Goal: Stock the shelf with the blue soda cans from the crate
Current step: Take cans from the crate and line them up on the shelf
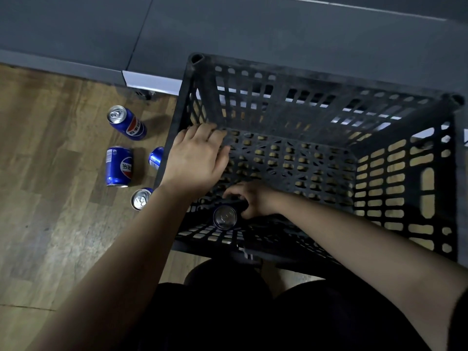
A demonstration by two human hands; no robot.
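Right under me, my dark trousers [228, 312] fill the bottom of the view, and both bare forearms reach out over them. My right hand [250, 198] is down inside the crate [316, 79] at its near left corner. The fingers are wrapped around the last can [225, 217] in there, and its round silver top is turned up towards me. My left hand [196, 158] rests on the crate's left rim with the fingers loose and fairly straight, holding nothing. The crate is black plastic, square and deep. Its walls and bottom are an open lattice of slots, with the floor [50, 224] showing through in pale patches. That floor is wood-look planks in brown and tan, a bit scuffed. Four loose cans [119, 165] sit on it just left of the crate, glossy blue with a red and white round logo and shiny metal ends. Two are partly hidden behind my left arm and the crate wall. Beyond the crate runs the shelf [228, 26], flat matte grey panels with a seam between them and a white strip [152, 83] along the front edge.
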